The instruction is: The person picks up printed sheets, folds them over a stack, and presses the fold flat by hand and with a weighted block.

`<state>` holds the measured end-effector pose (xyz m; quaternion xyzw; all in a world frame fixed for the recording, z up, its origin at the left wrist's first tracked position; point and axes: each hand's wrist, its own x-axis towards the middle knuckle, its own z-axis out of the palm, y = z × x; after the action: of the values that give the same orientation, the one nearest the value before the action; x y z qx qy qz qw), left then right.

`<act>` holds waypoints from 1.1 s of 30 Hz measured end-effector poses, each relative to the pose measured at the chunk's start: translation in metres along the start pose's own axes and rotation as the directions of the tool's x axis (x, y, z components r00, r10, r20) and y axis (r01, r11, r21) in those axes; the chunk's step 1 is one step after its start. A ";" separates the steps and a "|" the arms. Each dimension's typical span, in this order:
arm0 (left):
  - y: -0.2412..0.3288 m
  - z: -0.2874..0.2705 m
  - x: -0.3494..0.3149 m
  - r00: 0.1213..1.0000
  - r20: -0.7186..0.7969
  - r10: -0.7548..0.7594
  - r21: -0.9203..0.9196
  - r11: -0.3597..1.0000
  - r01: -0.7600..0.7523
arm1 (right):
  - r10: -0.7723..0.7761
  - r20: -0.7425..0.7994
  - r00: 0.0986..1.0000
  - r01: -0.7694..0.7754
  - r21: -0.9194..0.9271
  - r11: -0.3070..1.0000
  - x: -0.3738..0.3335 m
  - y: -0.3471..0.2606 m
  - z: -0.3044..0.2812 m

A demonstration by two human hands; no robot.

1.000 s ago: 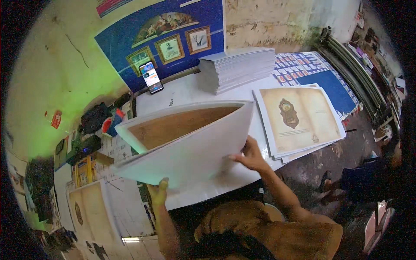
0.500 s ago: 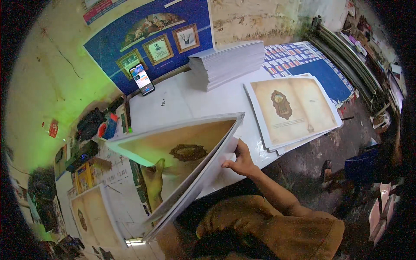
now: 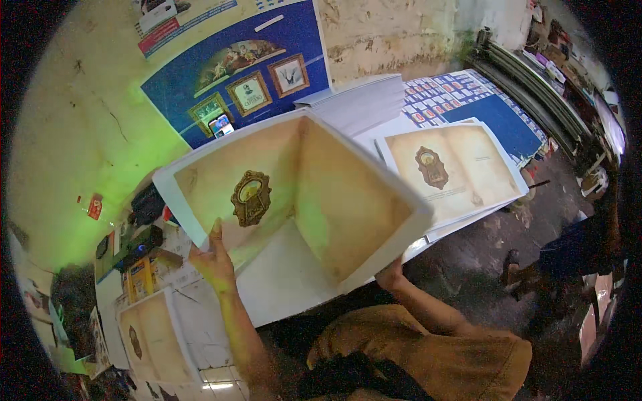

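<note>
While left hand [image 3: 214, 264] is gripping creased clock-printed paper [image 3: 301, 180] above counter [image 3: 281, 294], right hand [image 3: 390, 274] is showing beneath, those fingers hidden, grip unclear.

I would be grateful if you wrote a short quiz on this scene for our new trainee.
1. True or false: the left hand grips the bent printed paper by its top edge.

2. Which thing shows just beyond that paper, in front of the blue poster?
A) a mug
B) a phone
C) a hammer

3. Fill in: the pile of printed sheets lies to the ____ of the bent printed paper.

Key:
1. False; it grips at the lower left.
2. B.
3. Right.
</note>
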<state>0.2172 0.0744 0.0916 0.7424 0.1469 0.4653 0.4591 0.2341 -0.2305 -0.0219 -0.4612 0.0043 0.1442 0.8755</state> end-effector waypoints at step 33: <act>0.002 0.016 -0.039 0.676 0.368 -0.638 -0.095 0.697 0.710 | -0.160 -0.333 0.929 0.007 -0.416 0.909 0.003 -0.147 -0.181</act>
<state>0.2094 0.0391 0.0689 0.6387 0.2837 0.1536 0.6985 0.2977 -0.4547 -0.0078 -0.6517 0.1141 0.0170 0.7496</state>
